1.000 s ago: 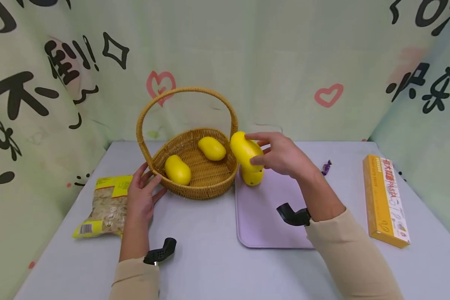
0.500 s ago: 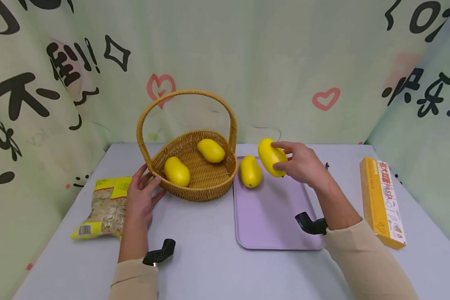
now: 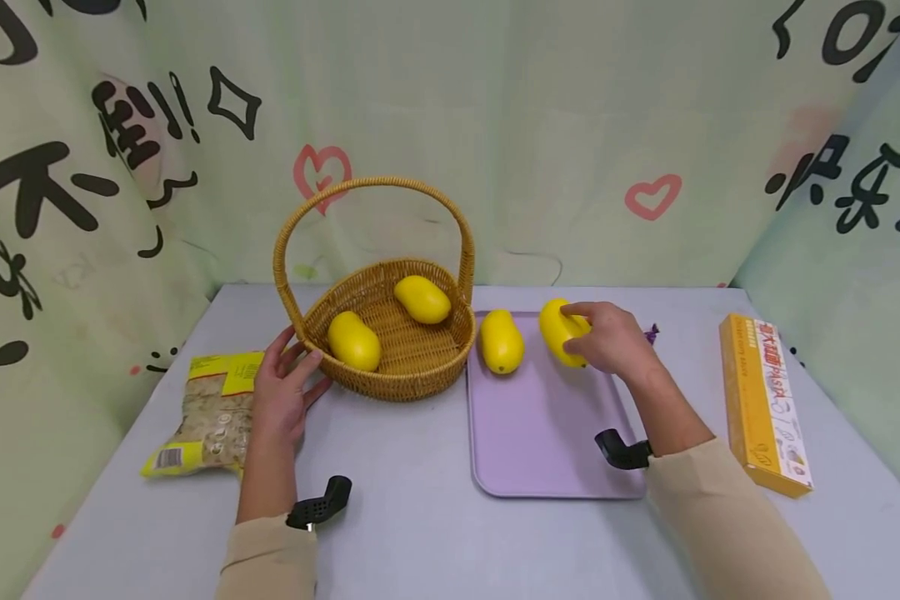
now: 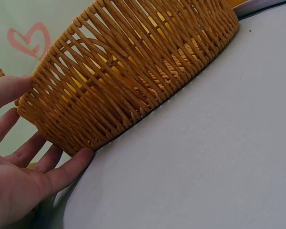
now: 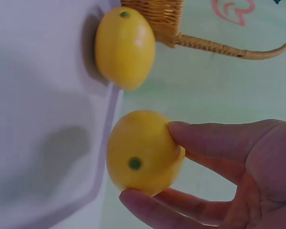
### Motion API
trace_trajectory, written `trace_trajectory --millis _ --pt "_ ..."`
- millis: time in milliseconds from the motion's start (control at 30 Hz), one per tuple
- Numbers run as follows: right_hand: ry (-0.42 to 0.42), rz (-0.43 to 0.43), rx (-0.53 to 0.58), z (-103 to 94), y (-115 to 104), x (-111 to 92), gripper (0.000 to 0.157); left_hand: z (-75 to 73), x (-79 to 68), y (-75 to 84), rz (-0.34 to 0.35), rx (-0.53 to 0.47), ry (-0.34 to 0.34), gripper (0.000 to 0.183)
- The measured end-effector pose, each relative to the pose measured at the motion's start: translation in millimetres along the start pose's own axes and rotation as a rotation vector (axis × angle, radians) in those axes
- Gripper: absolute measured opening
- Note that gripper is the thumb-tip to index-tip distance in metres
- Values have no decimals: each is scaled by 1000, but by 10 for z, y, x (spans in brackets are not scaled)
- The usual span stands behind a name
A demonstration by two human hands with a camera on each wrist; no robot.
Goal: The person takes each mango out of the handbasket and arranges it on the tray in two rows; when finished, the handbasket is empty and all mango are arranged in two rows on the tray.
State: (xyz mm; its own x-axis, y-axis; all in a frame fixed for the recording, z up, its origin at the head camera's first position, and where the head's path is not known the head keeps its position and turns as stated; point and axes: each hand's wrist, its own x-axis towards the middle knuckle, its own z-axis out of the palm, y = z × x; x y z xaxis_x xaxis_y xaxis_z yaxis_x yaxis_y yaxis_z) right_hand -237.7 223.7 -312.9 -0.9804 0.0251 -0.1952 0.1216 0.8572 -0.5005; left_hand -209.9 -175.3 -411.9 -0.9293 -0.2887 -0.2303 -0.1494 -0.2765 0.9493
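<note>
A yellow fruit (image 3: 553,333) is being gripped by the right hand (image 3: 612,337), between the thumb and the fingers, over the far right part of the lilac tray (image 3: 540,442). The fruit is being held above the surface, as far as can be judged: in the right wrist view, a shadow is being cast on the tray well apart from it. The left side of the wicker basket (image 3: 397,385) is being steadied by the left hand (image 3: 288,383); its fingers are being kept spread against the outer wall, not closed around anything.

Status of the work: part-way, by judgement. One resting fruit (image 3: 502,342) is being supported by the far left corner of the tray, beside the basket; that placement is being counted as done. Two fruits are being contained in the basket — a near left fruit (image 3: 355,342) and a far right fruit (image 3: 423,300) — and neither is being touched. Release of the gripped fruit is being left outstanding; whether the basket pair is being reserved for handling cannot be told.

No contact is being made with the orange box (image 3: 768,408) at the right or the purple wrapped sweet (image 3: 651,334) beyond the tray. The yellow-labelled bag (image 3: 213,412) is being partly hidden by the left arm.
</note>
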Motion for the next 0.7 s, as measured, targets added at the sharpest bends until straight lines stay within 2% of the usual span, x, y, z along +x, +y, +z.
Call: trace_trajectory --millis 200,367,700 --pt "-6 30 -38 73 127 99 62 13 1 4 -1 -4 -1 66" --pt "-21 18 -75 119 194 159 62 17 3 -6 5 -7 -7 66" --pt "-7 16 -42 174 207 248 62 5 2 -9 11 -1 3 66"
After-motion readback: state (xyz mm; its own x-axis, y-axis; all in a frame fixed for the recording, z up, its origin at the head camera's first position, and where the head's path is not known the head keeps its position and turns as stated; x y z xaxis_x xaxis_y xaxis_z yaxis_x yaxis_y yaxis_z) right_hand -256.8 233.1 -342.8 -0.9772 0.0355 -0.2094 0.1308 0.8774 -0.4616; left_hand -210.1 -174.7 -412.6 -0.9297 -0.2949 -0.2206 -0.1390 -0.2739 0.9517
